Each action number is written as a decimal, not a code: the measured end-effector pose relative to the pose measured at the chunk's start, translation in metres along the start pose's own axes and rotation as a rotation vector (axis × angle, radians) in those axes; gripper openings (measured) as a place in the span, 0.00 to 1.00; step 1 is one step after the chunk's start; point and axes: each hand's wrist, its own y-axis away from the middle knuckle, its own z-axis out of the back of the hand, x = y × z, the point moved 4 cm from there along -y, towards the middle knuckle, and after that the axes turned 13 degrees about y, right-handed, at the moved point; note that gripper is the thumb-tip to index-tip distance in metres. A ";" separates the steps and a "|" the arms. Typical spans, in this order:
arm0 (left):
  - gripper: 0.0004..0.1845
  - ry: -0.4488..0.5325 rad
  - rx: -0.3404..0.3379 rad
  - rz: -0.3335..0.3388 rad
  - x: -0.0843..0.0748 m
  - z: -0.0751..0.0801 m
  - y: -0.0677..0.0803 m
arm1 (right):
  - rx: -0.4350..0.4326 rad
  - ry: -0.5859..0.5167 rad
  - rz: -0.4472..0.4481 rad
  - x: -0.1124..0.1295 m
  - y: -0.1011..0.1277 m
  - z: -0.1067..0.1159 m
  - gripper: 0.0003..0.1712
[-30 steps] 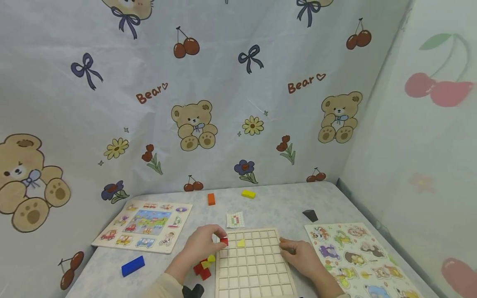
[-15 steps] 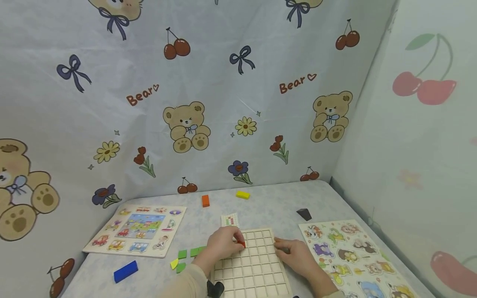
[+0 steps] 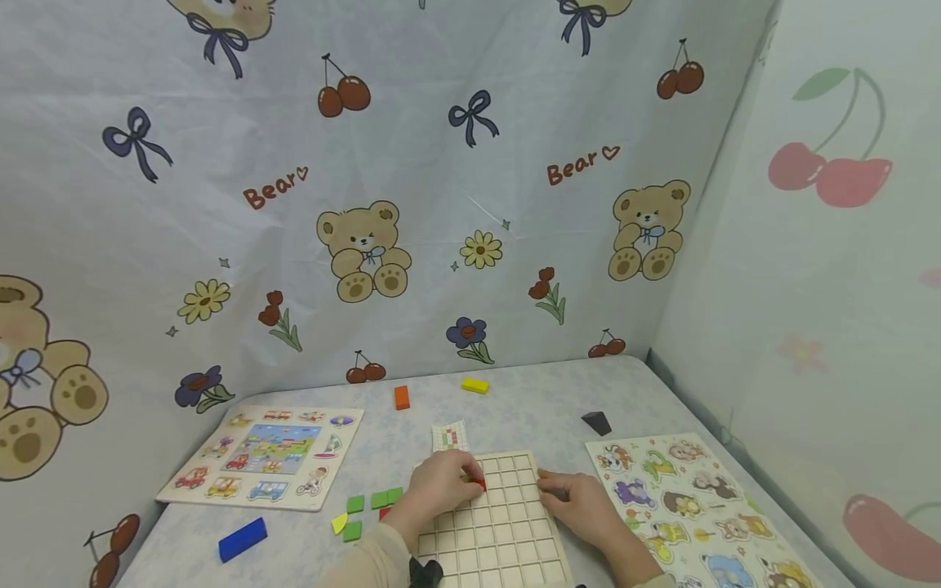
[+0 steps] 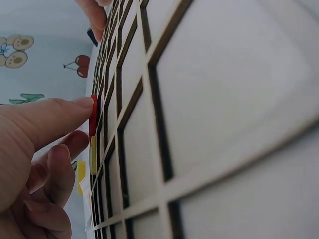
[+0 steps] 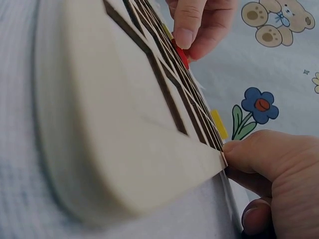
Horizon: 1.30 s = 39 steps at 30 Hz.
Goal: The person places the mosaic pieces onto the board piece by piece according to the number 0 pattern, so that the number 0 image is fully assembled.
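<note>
A pale wooden grid board (image 3: pixel 507 531) lies on the table near me. My left hand (image 3: pixel 439 487) pinches a small red tile (image 3: pixel 479 484) at a cell in the board's upper rows. In the left wrist view my thumb (image 4: pixel 55 119) presses the red tile (image 4: pixel 93 115), with a yellow tile (image 4: pixel 92 155) right beside it in the grid. My right hand (image 3: pixel 581 502) holds the board's right edge. In the right wrist view its thumb (image 5: pixel 264 157) sits on the board's corner (image 5: pixel 209 159), and the red tile (image 5: pixel 180 54) shows under the left hand's fingertips (image 5: pixel 187 30).
Loose green tiles (image 3: pixel 375 500) and a yellow one (image 3: pixel 339 523) lie left of the board, a pattern card (image 3: pixel 450 435) behind it. A vehicle puzzle (image 3: pixel 220 482), an animal puzzle (image 3: pixel 625 469), and blue (image 3: pixel 243 539), orange (image 3: pixel 400 397), yellow (image 3: pixel 474 385) and black (image 3: pixel 597 422) blocks lie around.
My left hand carried the red tile from the board's left edge to the right, onto the upper rows. The right hand stayed on the board's right edge. The head view drifted slightly.
</note>
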 end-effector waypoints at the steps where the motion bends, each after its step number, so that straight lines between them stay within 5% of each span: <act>1: 0.03 0.000 -0.002 0.001 0.000 0.000 0.000 | -0.001 0.002 -0.004 0.000 0.000 0.000 0.14; 22: 0.04 0.000 -0.029 -0.003 -0.001 0.006 -0.001 | -0.003 -0.006 0.009 0.003 0.001 0.002 0.13; 27: 0.06 0.074 -0.078 0.018 0.006 0.036 0.024 | -0.006 0.023 0.019 0.005 0.000 0.001 0.13; 33: 0.13 0.119 -0.184 0.187 0.028 0.085 0.066 | 0.002 0.035 -0.001 0.005 0.000 -0.001 0.14; 39: 0.12 0.111 -0.183 0.293 0.056 0.093 0.092 | 0.005 0.025 -0.029 0.003 0.000 0.002 0.14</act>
